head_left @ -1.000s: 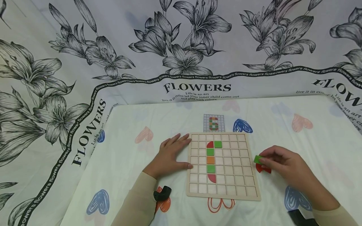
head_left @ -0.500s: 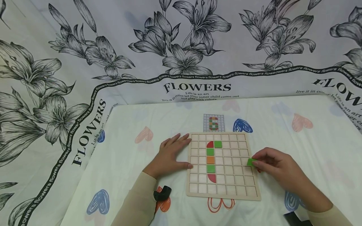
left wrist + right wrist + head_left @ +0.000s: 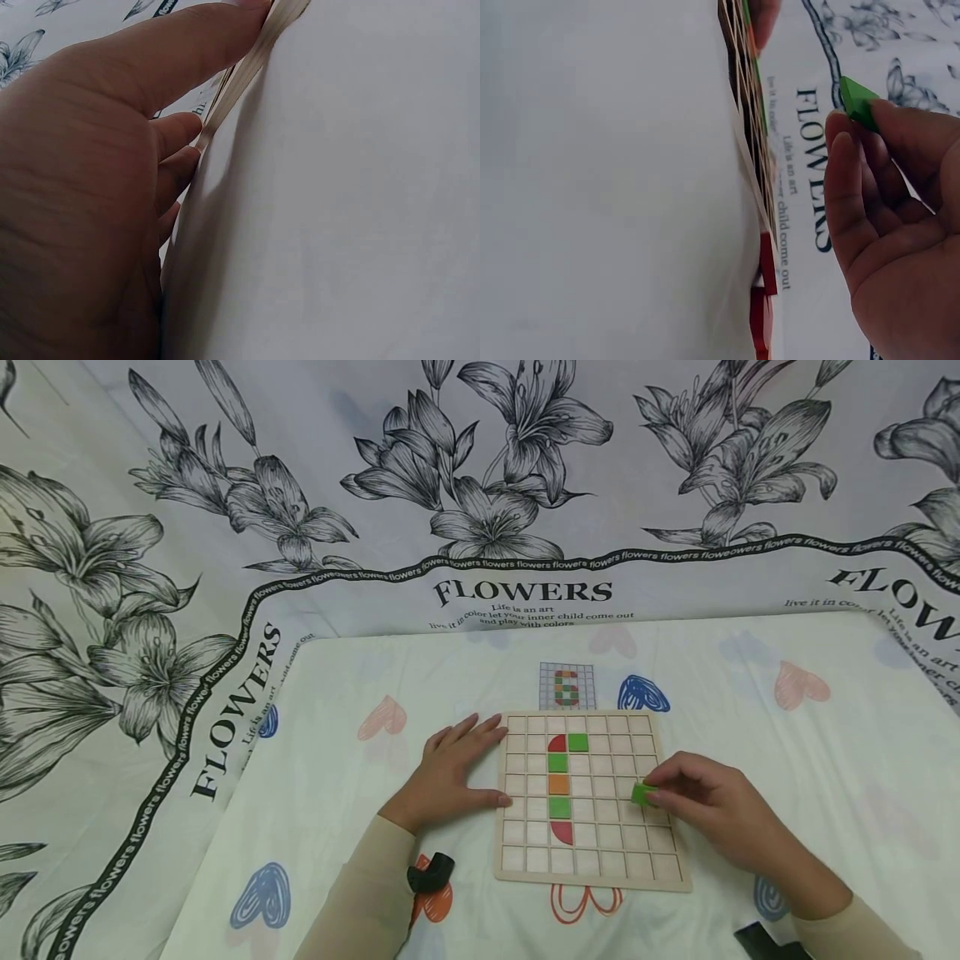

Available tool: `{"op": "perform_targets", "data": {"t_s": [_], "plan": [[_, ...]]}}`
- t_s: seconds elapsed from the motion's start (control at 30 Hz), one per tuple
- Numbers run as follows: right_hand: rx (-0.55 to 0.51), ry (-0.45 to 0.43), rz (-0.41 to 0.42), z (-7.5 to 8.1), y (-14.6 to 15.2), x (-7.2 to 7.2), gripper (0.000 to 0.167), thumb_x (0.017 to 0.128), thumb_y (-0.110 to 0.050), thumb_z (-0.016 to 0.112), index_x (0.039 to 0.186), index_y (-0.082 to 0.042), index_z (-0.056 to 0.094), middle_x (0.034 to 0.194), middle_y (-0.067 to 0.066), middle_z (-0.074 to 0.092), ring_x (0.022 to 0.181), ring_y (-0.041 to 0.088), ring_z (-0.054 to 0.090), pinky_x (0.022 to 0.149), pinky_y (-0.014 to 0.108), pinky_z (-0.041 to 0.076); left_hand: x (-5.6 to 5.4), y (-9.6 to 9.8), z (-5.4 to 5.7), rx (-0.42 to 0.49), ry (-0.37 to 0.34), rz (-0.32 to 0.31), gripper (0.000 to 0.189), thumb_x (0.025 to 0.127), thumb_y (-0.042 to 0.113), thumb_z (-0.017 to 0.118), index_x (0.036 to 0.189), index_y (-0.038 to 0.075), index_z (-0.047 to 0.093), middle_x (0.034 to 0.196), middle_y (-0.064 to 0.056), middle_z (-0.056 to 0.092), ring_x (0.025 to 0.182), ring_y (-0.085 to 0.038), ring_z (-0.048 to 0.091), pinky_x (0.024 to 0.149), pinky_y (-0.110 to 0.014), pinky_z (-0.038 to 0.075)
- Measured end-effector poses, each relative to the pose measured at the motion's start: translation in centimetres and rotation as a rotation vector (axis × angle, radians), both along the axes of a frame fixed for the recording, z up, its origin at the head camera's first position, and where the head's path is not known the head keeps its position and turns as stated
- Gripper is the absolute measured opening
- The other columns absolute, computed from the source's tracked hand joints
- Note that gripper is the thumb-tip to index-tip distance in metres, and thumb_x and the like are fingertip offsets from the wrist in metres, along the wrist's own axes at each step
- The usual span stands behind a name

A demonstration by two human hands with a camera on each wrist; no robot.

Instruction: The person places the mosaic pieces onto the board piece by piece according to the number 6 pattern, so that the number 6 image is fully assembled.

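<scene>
My right hand (image 3: 720,806) pinches a green square block (image 3: 642,793) between thumb and fingertips, over the right columns of a wooden grid board (image 3: 592,884). In the right wrist view the green block (image 3: 857,101) is tilted and raised above the board. My left hand (image 3: 453,777) rests spread along the board's left edge, thumb and fingertips at the rim. Set in the grid are a red quarter-round block (image 3: 557,744), a green block (image 3: 578,742) beside it, then a green (image 3: 558,763), an orange (image 3: 558,785), another green (image 3: 560,808) and a lower red quarter-round block (image 3: 562,832).
A small printed pattern card (image 3: 567,685) lies just beyond the board's far edge. Red blocks (image 3: 768,264) lie by the board's right side, hidden behind my right hand in the head view. A heart-patterned cloth (image 3: 450,668) covers the table; a flower-print sheet (image 3: 315,460) hangs behind.
My right hand has carried the green block leftward, from beside the red blocks right of the board to over its right columns. My left hand and the board stay in place.
</scene>
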State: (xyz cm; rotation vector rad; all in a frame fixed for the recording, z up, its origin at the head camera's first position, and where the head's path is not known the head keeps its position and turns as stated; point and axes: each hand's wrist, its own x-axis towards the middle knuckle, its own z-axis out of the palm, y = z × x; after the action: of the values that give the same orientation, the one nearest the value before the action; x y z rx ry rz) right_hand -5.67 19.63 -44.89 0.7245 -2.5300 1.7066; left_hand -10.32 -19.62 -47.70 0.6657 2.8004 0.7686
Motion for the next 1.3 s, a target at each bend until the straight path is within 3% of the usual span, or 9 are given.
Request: {"op": "perform_targets", "data": {"t_s": [0.2,0.63,0.9,1.3], "plan": [[-0.009,-0.022,0.024,-0.1,-1.4,-0.6,0.026,0.095,0.008,0.08,0.108,-0.014,0.078,0.103,-0.001,0.076,0.09,0.015,0.071,0.08,0.021,0.058,0.0,-0.1,-0.1,-0.011,0.007,0.006,0.099,0.088,0.072,0.078,0.17,0.033,0.041,0.176,0.021,0.024,0.164,-0.009,0.006,0.126,-0.051,0.008],[0.088,-0.116,-0.002,0.3,-3.3,-2.1,0.013,0.098,-0.008,0.083,0.108,-0.015,0.078,0.104,-0.006,0.073,0.089,0.016,0.067,0.08,0.024,0.057,-0.1,-0.1,-0.1,0.019,0.01,-0.011,0.097,0.088,0.069,0.079,0.17,0.032,0.042,0.176,0.02,0.025,0.164,-0.011,0.008,0.126,-0.052,0.009],[0.078,-0.116,-0.005,0.4,-4.6,-3.0,0.013,0.098,-0.009,0.084,0.106,-0.017,0.078,0.103,-0.007,0.072,0.088,0.018,0.067,0.08,0.026,0.057,-0.1,-0.2,0.0,0.004,0.003,-0.01,0.097,0.089,0.071,0.078,0.17,0.033,0.041,0.176,0.021,0.024,0.164,-0.011,0.007,0.126,-0.051,0.008],[0.159,-0.288,0.008,-0.7,-4.9,-3.5,0.009,0.102,-0.014,0.08,0.111,-0.017,0.081,0.108,-0.004,0.074,0.094,0.02,0.065,0.083,0.027,0.056,-0.1,-0.1,0.1,0.003,-0.002,-0.012,0.098,0.088,0.071,0.078,0.17,0.033,0.041,0.176,0.02,0.024,0.164,-0.01,0.007,0.126,-0.053,0.009]]}}
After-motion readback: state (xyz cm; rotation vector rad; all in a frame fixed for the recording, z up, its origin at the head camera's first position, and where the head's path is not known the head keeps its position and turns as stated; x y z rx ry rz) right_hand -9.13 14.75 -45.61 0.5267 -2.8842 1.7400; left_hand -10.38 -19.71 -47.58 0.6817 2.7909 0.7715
